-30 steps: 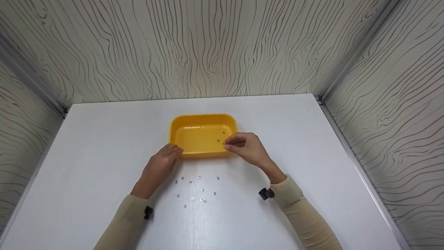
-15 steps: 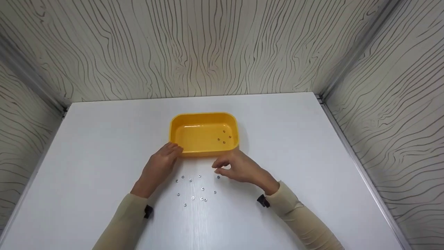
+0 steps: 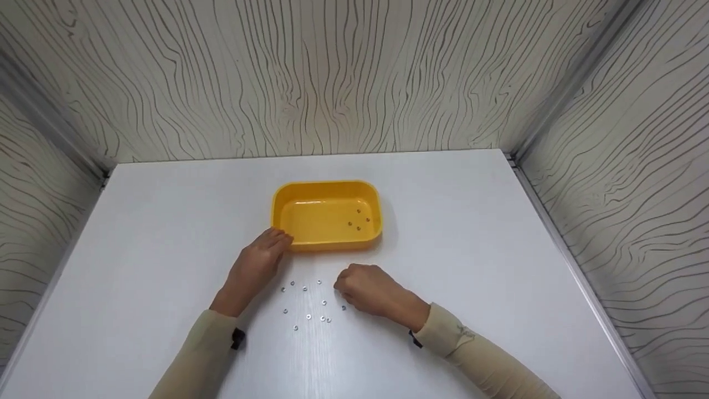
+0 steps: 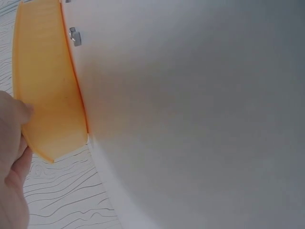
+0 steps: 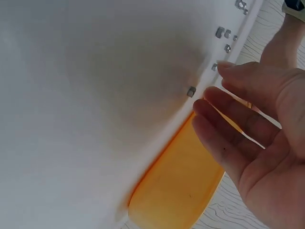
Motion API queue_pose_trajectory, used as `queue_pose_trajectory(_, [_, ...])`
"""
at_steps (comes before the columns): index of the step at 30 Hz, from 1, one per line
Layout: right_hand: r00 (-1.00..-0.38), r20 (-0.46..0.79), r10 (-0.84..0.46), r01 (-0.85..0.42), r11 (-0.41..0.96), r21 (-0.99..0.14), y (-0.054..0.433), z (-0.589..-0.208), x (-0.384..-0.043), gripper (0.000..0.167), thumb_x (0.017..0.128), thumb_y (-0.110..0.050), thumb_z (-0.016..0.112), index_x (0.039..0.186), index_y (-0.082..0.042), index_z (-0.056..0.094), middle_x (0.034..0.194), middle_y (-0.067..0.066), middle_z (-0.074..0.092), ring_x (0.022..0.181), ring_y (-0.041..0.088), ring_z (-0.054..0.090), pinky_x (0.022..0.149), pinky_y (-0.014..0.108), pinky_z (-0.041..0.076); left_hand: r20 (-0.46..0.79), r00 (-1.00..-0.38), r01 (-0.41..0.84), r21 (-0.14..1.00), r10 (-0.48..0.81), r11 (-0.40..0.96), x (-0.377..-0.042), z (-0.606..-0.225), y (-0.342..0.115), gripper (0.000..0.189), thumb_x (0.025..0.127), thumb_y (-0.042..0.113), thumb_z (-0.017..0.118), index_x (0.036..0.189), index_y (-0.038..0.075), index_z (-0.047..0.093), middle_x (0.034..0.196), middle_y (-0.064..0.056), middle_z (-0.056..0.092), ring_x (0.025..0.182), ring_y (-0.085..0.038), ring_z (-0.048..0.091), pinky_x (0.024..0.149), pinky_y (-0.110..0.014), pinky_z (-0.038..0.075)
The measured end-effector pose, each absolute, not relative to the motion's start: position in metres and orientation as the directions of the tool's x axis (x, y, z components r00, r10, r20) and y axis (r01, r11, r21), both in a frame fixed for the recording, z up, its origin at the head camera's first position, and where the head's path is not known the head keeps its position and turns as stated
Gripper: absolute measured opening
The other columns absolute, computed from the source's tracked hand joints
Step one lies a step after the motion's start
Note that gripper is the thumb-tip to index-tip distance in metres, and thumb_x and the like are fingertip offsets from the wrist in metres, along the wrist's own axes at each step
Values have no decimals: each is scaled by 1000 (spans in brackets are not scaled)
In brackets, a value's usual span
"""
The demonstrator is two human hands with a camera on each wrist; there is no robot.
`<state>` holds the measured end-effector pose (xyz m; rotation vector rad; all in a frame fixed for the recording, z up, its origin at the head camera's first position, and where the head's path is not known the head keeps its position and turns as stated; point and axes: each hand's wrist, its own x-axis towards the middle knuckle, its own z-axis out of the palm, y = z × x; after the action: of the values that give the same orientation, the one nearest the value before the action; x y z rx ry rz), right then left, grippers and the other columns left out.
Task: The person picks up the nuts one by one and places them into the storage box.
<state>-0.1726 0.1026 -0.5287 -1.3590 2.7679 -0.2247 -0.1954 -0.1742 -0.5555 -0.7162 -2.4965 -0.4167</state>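
Note:
A yellow plastic box (image 3: pixel 316 245) stands on the white table. My left hand (image 3: pixel 257 269) grips its near left corner; in the left wrist view the thumb (image 4: pixel 21 112) lies on the outer wall, with fingers at the rim. My right hand (image 3: pixel 368 291) is low over the table in front of the box. In the right wrist view its thumb and fingers are apart, and a small metal nut (image 5: pixel 191 91) lies just beyond the fingertips. Several more loose nuts (image 3: pixel 324 302) are scattered between the hands. Inside the box, several nuts (image 3: pixel 358 211) lie toward the right.
Patterned panels (image 3: pixel 310 77) rise behind the table (image 3: pixel 166 221) and at both sides. Metal frame rails (image 3: pixel 576 288) run along the side edges. A black wrist device (image 3: pixel 238 338) sits at the left cuff.
My right hand has drawn back from over the box to the table in front, now covering the nut at the right of the scatter. One more nut shows in the box. The left hand stays put.

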Motion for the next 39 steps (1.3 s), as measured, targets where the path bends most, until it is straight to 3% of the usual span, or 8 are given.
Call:
queue_pose_trajectory(4, [-618,4,-786,-784,617,-64,101,-533,-170,21,94,-3,69,100,-17,84,94,-4,81,78,11,73,67,25,62,558,-726,562,147,401,814,-195,-557,-174,29,90,-1,79,118,5,76,116,-10,79,115,-28,75,106,-43,60])
queue_pose_trajectory(8, [-626,16,-779,-779,627,29,101,-532,-168,18,95,-5,70,97,-17,83,81,-5,77,60,9,61,53,22,50,569,-718,567,142,402,811,-196,-557,-174,29,90,-2,78,118,5,76,115,-10,79,115,-28,75,106,-42,60])
queue_pose_trajectory(12, [-646,15,-763,-758,643,111,101,-532,-165,16,94,-7,74,94,-20,84,76,-5,76,56,8,57,49,22,47,569,-712,570,124,412,812,-197,-557,-174,28,89,-1,79,116,5,75,114,-9,79,113,-27,75,106,-41,60])
queue_pose_trajectory(18, [-640,-30,-768,-751,616,240,98,-535,-159,14,89,-10,81,97,-21,84,78,-6,79,56,5,54,55,22,55,565,-715,562,113,412,820,-197,-556,-172,28,89,2,80,116,6,74,113,-10,79,112,-27,75,106,-41,60])
queue_pose_trajectory(26, [-623,-59,-780,-770,598,221,98,-535,-155,22,86,-8,84,105,-19,84,87,-5,81,70,7,72,66,21,62,561,-720,562,125,409,818,-196,-555,-173,30,89,1,80,118,4,74,115,-11,80,113,-28,76,106,-43,60])
queue_pose_trajectory(39, [-631,-60,-773,-771,616,161,100,-535,-155,23,87,-7,83,107,-19,82,92,-6,82,76,7,74,72,20,63,566,-718,560,125,405,819,-196,-558,-173,29,89,2,80,118,3,75,116,-13,80,114,-29,76,104,-43,61])
